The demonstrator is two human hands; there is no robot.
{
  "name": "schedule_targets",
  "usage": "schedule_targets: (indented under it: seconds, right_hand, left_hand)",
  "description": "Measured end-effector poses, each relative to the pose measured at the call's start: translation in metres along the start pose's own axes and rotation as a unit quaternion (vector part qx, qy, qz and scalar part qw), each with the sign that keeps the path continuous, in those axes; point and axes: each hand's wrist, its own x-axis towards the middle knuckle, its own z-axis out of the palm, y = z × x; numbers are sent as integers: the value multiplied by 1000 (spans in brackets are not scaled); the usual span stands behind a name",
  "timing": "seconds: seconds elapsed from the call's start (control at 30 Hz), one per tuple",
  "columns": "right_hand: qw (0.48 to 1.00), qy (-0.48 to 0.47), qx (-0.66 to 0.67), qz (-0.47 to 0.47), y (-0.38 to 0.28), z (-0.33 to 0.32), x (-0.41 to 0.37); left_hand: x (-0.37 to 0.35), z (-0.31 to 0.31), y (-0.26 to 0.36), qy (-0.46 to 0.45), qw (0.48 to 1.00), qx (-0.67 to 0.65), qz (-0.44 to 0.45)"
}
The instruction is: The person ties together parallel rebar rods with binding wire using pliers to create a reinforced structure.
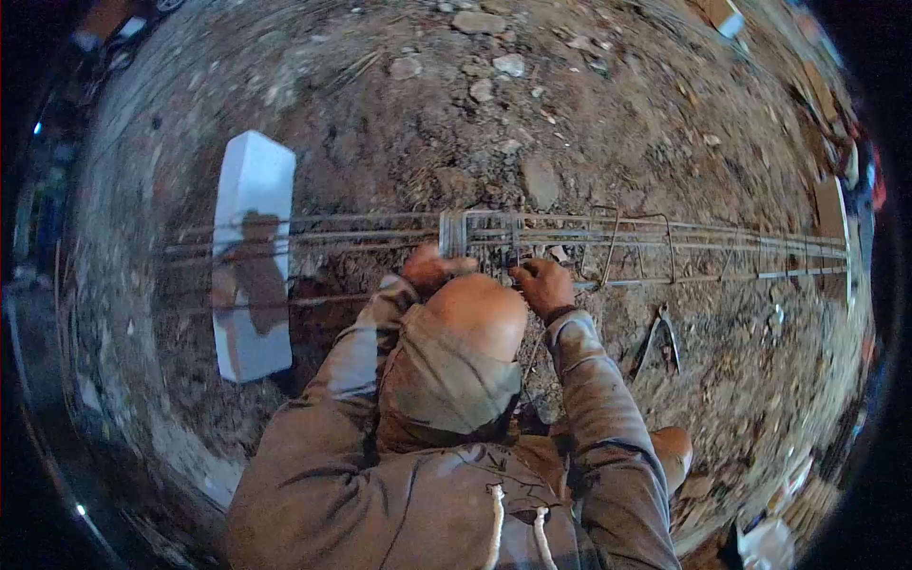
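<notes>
L hand (429,269), R hand (544,285) on rebar (570,231)

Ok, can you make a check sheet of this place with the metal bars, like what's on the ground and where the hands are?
Surface: bare, stony dirt ground.
Job's things: long rebar cage lying across a white block.
Clutter: loose stones; a pincer-like tool on the dirt.
Hands: left hand and right hand both on the cage bars; grip unclear.
Cables: nothing seen.
Surroundings: boards and scraps at the right edge, blurred.
</notes>
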Motion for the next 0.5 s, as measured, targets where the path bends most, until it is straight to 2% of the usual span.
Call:
schedule_targets:
  seconds: [0.07,0.1,0.17,0.23,0.3,0.33,0.37,0.4,0.47,0.5]
  right_hand:
    - [999,20,17,-28,0,16,1]
    - [1000,19,16,-3,-1,22,-1]
    - [998,6,29,52,-16,16,-5]
    - [996,-9,30,88,-29,11,-5]
    - [994,-14,76,72,-37,14,-8]
    - [997,27,73,24,-31,26,-12]
    - [997,23,71,36,-33,29,-16]
    - [996,27,75,33,-37,31,-20]
    - [996,49,67,36,-38,36,-22]
    - [995,54,71,46,-39,38,-24]
  left_hand:
    - [-6,-14,6,-12,999,40,-5]
    - [-11,-23,5,-4,997,71,-10]
    - [-25,-43,3,-15,991,17,-133]
    - [-38,-60,2,46,986,94,-132]
    - [-47,-100,-30,83,988,99,-89]
    - [-62,-107,-34,120,990,9,-66]
    - [-77,-113,-31,160,983,-79,-47]
    - [-84,-121,-28,153,984,-77,-57]
    - [-90,-138,-21,143,986,28,-76]
    - [-91,-151,-28,135,987,36,-79]
